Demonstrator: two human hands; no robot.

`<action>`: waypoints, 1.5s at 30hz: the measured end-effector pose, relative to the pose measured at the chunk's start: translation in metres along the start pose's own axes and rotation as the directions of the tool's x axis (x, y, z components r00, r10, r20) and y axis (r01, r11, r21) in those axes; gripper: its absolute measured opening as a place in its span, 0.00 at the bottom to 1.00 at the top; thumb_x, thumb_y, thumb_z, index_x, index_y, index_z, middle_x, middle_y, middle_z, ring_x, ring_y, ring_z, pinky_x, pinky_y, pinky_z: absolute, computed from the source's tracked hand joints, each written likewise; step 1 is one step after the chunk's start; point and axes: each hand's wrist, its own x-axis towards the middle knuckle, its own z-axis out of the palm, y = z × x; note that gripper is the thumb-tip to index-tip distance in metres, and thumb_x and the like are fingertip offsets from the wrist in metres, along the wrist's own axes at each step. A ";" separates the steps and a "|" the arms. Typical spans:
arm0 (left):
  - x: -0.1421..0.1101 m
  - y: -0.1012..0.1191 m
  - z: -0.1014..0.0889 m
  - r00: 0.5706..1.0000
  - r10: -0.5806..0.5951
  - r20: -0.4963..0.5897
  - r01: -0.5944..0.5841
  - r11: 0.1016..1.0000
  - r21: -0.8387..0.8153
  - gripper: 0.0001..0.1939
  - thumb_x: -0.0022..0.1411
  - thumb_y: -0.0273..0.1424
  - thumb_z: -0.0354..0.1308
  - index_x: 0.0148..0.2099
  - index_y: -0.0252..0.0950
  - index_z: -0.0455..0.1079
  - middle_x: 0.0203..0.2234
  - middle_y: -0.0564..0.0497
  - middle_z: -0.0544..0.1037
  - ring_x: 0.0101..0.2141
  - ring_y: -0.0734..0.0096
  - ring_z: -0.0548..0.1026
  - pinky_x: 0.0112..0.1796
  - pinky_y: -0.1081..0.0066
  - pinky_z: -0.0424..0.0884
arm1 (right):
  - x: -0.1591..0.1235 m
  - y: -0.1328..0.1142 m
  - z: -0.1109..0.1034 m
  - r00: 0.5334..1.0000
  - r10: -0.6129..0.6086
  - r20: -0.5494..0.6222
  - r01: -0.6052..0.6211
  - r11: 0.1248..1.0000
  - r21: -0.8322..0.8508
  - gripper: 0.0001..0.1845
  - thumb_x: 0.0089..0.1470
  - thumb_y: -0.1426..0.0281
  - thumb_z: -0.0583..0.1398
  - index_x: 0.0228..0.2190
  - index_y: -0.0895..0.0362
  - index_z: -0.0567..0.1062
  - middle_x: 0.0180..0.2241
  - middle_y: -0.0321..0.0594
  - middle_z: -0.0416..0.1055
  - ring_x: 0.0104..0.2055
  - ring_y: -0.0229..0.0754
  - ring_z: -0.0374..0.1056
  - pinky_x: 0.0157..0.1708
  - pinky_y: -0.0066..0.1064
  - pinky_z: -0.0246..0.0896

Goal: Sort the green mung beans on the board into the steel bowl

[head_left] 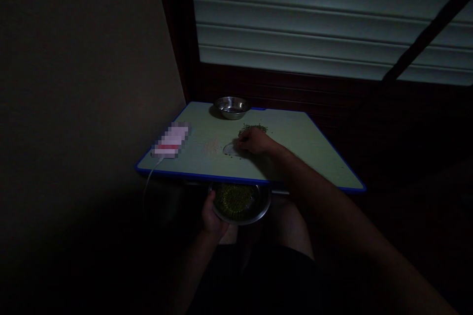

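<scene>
The room is dark. Below the right hand (pixel 254 141) spreads a pale tabletop (pixel 192 165) with a blue edge; beyond that hand rise light horizontal panels (pixel 295 29) in dark framing, and off to its left stands a plain wall (pixel 81 59). The right hand's fingers are drawn together at the near side of a loose pile of small greenish grains (pixel 258 128); whether they pinch any, I cannot tell. Just left of these fingertips lies a pale, dark-edged patch (pixel 231 149), too dim to identify. Well left of them is a blurred-out pinkish object (pixel 170 140) with a white cable (pixel 146 184).

Past the right hand, to its left, a shiny metal bowl (pixel 234 114) stands upright near the far edge. The left hand (pixel 214 219), lower than the tabletop, grips the left side of the near bowl (pixel 262 212), thumb at its rim; more greenish grains cover much of its inside.
</scene>
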 end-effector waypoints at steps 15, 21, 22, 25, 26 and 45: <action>0.003 -0.002 0.001 0.999 0.009 0.036 -0.010 1.000 0.027 0.19 0.55 0.41 0.56 0.44 0.37 0.77 0.39 0.46 0.82 0.48 0.53 0.75 0.51 0.54 0.66 | -0.008 -0.008 -0.013 0.927 -0.235 0.293 0.201 0.969 0.143 0.09 0.47 0.75 0.64 0.34 0.59 0.80 0.26 0.36 0.75 0.28 0.34 0.66 0.33 0.27 0.59; 0.002 -0.002 0.001 0.998 -0.023 0.060 0.021 1.000 0.021 0.18 0.55 0.39 0.56 0.43 0.36 0.77 0.38 0.45 0.82 0.48 0.52 0.75 0.52 0.53 0.66 | -0.028 -0.004 -0.014 0.911 -0.240 0.334 0.176 0.962 0.211 0.10 0.49 0.73 0.62 0.35 0.61 0.79 0.27 0.36 0.74 0.27 0.33 0.65 0.31 0.26 0.58; 0.002 -0.002 0.001 0.997 -0.031 0.067 0.030 0.999 0.021 0.18 0.55 0.39 0.57 0.44 0.36 0.77 0.38 0.45 0.82 0.48 0.52 0.75 0.52 0.53 0.66 | -0.031 -0.003 -0.014 0.913 -0.245 0.326 0.178 0.959 0.222 0.10 0.49 0.72 0.62 0.35 0.61 0.79 0.27 0.36 0.74 0.26 0.33 0.65 0.30 0.26 0.58; 0.002 -0.002 0.002 0.997 -0.035 0.063 0.034 0.999 0.015 0.17 0.55 0.38 0.56 0.43 0.36 0.77 0.37 0.45 0.83 0.48 0.53 0.76 0.52 0.54 0.66 | -0.041 -0.003 -0.014 0.928 -0.238 0.287 0.176 0.958 0.227 0.09 0.48 0.71 0.62 0.33 0.61 0.78 0.24 0.34 0.72 0.25 0.32 0.63 0.30 0.26 0.56; 0.001 -0.002 0.002 0.998 -0.036 0.057 0.036 0.999 0.015 0.16 0.55 0.38 0.56 0.43 0.36 0.77 0.36 0.46 0.83 0.48 0.53 0.76 0.52 0.55 0.66 | -0.043 -0.003 -0.013 0.935 -0.225 0.273 0.167 0.961 0.221 0.09 0.48 0.71 0.61 0.32 0.61 0.78 0.24 0.34 0.71 0.25 0.32 0.62 0.30 0.25 0.56; 0.002 -0.003 0.001 0.995 -0.084 0.056 0.080 0.994 0.070 0.16 0.55 0.39 0.57 0.41 0.34 0.77 0.36 0.44 0.83 0.49 0.51 0.75 0.52 0.54 0.66 | -0.065 0.004 -0.001 0.974 -0.119 0.194 0.043 0.933 0.359 0.11 0.49 0.66 0.62 0.32 0.61 0.77 0.28 0.38 0.74 0.27 0.33 0.62 0.31 0.27 0.57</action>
